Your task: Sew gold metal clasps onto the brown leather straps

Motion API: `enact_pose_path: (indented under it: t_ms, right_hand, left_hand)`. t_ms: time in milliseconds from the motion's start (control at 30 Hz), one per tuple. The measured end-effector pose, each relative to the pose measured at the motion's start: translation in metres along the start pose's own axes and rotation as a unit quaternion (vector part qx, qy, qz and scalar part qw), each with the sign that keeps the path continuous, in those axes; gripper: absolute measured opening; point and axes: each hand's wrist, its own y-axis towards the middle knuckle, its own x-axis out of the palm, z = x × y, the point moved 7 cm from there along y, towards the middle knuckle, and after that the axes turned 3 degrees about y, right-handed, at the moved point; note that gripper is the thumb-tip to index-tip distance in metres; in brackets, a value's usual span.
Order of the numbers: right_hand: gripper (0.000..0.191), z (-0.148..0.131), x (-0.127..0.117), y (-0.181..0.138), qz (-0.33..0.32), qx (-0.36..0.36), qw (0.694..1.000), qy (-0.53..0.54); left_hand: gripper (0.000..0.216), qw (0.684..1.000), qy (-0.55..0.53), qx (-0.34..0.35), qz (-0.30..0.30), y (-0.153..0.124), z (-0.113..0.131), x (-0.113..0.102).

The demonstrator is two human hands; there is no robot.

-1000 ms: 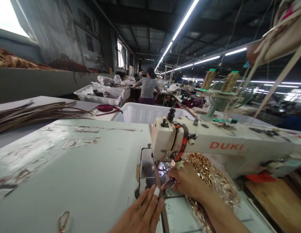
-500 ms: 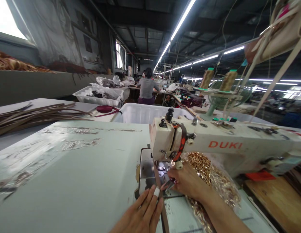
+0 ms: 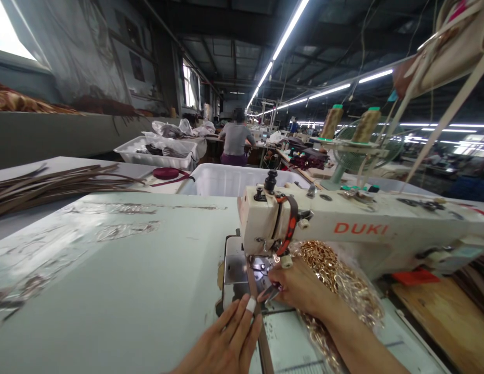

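A cream sewing machine (image 3: pixel 343 228) marked DUKI stands on the pale green table (image 3: pixel 109 280). A narrow brown strap (image 3: pixel 254 291) runs under its needle area toward me. My left hand (image 3: pixel 230 340) lies flat beside the strap, fingers stretched out, one fingertip taped white. My right hand (image 3: pixel 300 288) is closed in a pinch right under the machine head, holding a small metal tool (image 3: pixel 271 293) against the strap. Behind that hand lies a clear bag of gold metal clasps (image 3: pixel 343 280).
A heap of brown straps (image 3: pixel 50 184) and a dark red tape roll (image 3: pixel 166 173) lie on the table to the left. White bins (image 3: pixel 226 179) stand beyond. Thread cones (image 3: pixel 331 122) and a fan (image 3: pixel 366 148) sit behind the machine. Another person (image 3: pixel 236 140) works farther back.
The view has drifted slightly. Both hands stay at the strap under the needle, almost unmoved.
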Motion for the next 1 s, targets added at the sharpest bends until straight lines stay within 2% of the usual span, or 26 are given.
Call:
enact_pose_path:
  t_ms: [467, 667, 767, 833, 933, 1000]
  right_hand:
    - [0.044, -0.001, -0.003, 0.001, 0.008, -0.001, 1.0, -0.003]
    - [0.042, -0.001, -0.001, 0.001, 0.008, -0.003, 1.0, -0.007]
    - [0.044, 0.001, 0.001, 0.001, 0.008, -0.004, 1.0, -0.006]
    - [0.044, 0.001, 0.001, 0.001, 0.008, -0.005, 1.0, -0.002]
    - [0.044, 0.001, 0.001, 0.001, 0.007, -0.004, 1.0, 0.002]
    - [0.044, 0.001, 0.001, 0.001, 0.003, -0.003, 1.0, 0.002]
  left_hand:
    - [0.051, 1.0, -0.014, -0.001, 0.016, 0.0, 0.001, 0.003]
    - [0.053, 0.999, -0.03, -0.001, -0.021, 0.004, 0.001, 0.005]
    - [0.054, 0.996, -0.045, -0.005, -0.076, 0.008, 0.0, -0.008]
    - [0.053, 0.991, -0.081, -0.009, -0.103, 0.008, -0.001, -0.027]
    - [0.064, 0.98, -0.163, -0.052, -0.1, 0.006, -0.008, -0.059]
    - [0.071, 0.973, -0.199, -0.079, -0.089, 0.004, -0.013, -0.07]
